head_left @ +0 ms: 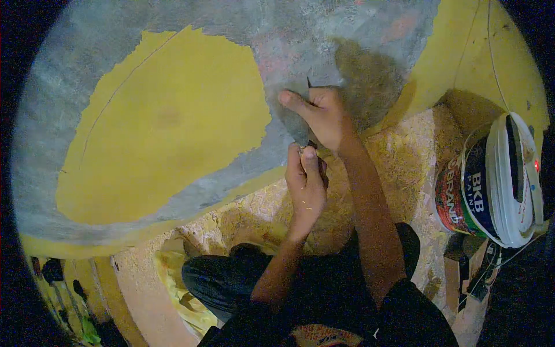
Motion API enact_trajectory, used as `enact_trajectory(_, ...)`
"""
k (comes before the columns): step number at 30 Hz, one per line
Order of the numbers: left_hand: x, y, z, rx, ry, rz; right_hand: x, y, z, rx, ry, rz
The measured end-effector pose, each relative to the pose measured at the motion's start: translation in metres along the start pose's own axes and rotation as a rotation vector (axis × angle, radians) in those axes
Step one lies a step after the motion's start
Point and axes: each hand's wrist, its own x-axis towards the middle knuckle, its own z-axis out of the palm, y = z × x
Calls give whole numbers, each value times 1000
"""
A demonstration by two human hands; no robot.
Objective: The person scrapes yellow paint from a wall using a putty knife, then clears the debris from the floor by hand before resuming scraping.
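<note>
My left hand [306, 184] is closed, its thumb and fingertips pinched around a small dark piece [312, 144] with a light glint beside it. What that piece is does not show clearly. Just above it, my right hand [325, 115] is curled with the thumb stretched to the left. A thin dark tip [309, 82] sticks up past its fingers; the rest of what it grips is hidden. Both hands are in front of a large curved surface [219, 26] coated in mottled grey. A big yellow patch [167, 127] with a ragged edge lies to their left.
A white-lidded paint bucket [477, 182] with a printed label stands to the right, a thin wire [490, 52] running above it. Brushes or similar tools [69, 295] lie at lower left near yellow cloth [179, 283]. My crossed legs [217, 280] rest on the speckled floor [404, 156].
</note>
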Motion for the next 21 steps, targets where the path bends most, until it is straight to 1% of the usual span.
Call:
enact_trajectory(1,0,1,-1,34,7,22,-1,1,1,2,-3,1)
enact_trajectory(2,-2,-3,-2,35,8,24,-1,4,-1,-39,-49,32)
enact_trajectory(3,-6,-8,-3,14,19,-20,-1,7,-2,-81,-95,62)
enact_trajectory(4,-8,-12,-4,-9,31,-61,0,10,-3,-82,-98,57)
enact_trajectory(6,-9,-14,-7,-10,21,-71,-2,14,-4,65,-204,17)
enact_trajectory(7,-9,-13,-8,-11,10,-86,-2,14,-1,63,-205,20)
enact_trajectory(9,-9,-8,-1,-36,7,-87,-3,13,8,74,14,-93)
enact_trajectory(11,-8,-7,1,-63,3,-76,-4,12,9,54,24,-83)
enact_trajectory(13,-8,-8,-1,-86,4,-107,-4,12,7,35,32,-79)
enact_trajectory(15,-8,-10,-4,-59,1,-95,-5,12,5,10,-49,-71)
enact_trajectory(16,-8,-10,-6,-29,-6,-88,-6,10,7,15,-53,-71)
enact_trajectory(18,-8,-9,-8,-37,-22,-86,-10,5,7,-53,28,-64)
enact_trajectory(19,-8,-8,-6,-52,-47,-81,-12,6,10,-56,30,-60)
enact_trajectory(21,-10,-5,0,-77,-30,-87,-13,7,18,58,157,-42)
